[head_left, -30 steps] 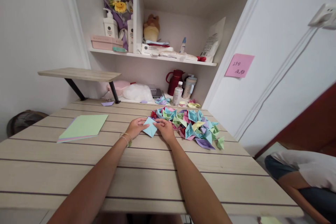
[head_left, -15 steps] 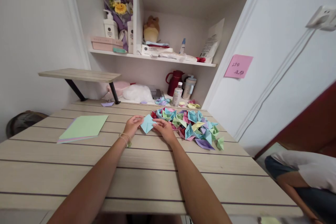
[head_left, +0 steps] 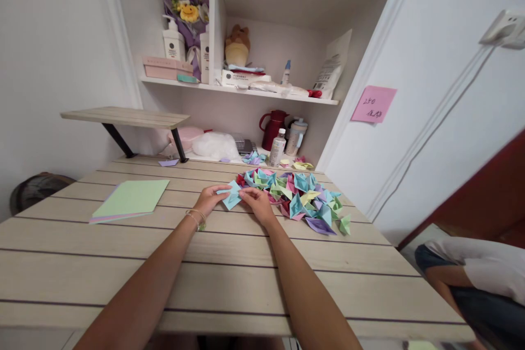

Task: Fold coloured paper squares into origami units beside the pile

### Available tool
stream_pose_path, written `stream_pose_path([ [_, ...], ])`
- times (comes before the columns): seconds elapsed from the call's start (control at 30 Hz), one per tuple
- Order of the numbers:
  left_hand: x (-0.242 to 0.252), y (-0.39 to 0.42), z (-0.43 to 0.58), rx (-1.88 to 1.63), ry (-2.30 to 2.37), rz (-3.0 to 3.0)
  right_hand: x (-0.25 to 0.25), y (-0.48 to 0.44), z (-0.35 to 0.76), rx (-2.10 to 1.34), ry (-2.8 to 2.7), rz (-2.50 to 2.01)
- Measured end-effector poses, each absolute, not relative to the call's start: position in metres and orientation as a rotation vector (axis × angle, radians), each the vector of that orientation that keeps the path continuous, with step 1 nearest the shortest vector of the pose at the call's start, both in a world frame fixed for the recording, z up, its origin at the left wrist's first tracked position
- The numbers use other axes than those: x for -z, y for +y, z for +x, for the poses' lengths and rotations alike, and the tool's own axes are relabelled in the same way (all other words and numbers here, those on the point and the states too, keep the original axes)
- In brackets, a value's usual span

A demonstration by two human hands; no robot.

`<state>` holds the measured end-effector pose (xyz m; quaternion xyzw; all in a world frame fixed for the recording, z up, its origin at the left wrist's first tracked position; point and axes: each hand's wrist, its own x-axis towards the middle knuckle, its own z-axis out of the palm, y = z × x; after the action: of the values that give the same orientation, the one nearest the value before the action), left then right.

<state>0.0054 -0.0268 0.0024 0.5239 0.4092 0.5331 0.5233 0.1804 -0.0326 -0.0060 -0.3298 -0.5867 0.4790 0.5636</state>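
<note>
A blue folded paper [head_left: 232,197] is held just above the wooden table [head_left: 246,273], pinched between both hands. Its 9 o'clock edge is gripped by the fingertips of the left hand [head_left: 210,200], and its 3 o'clock edge by those of the right hand [head_left: 256,202]. A pile of folded paper pieces [head_left: 301,197] is spread at 3 o'clock, just beside the right hand. A stack of paper sheets [head_left: 131,199] is laid at 9 o'clock, well apart.
</note>
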Motion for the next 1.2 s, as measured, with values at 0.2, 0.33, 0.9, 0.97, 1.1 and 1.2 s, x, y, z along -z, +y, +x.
stream_pose_path([
  [0.2,-0.0076,-0.0343,0.0095,-1.23,0.974,1.271,0.0054,-0.0309,0.1807,-1.044,-1.352,-0.875],
  [0.33,-0.0058,-0.0344,0.0123,-1.285,1.012,1.32,0.0084,-0.0298,0.1792,-1.057,-1.342,-0.866],
  [0.9,-0.0025,-0.0294,0.0121,-1.263,1.0,1.291,0.0129,-0.0324,0.1776,-1.194,-1.447,-0.829],
  [0.97,-0.0011,-0.0275,0.0119,-1.286,1.02,1.245,0.0118,-0.0324,0.1778,-1.183,-1.423,-0.854],
  [1.1,0.0002,-0.0269,0.0118,-1.233,1.002,1.203,0.008,-0.0304,0.1789,-1.117,-1.251,-0.885],
  [1.2,-0.0003,-0.0282,0.0117,-1.148,1.006,1.245,0.0066,-0.0289,0.1798,-1.082,-1.17,-0.88],
])
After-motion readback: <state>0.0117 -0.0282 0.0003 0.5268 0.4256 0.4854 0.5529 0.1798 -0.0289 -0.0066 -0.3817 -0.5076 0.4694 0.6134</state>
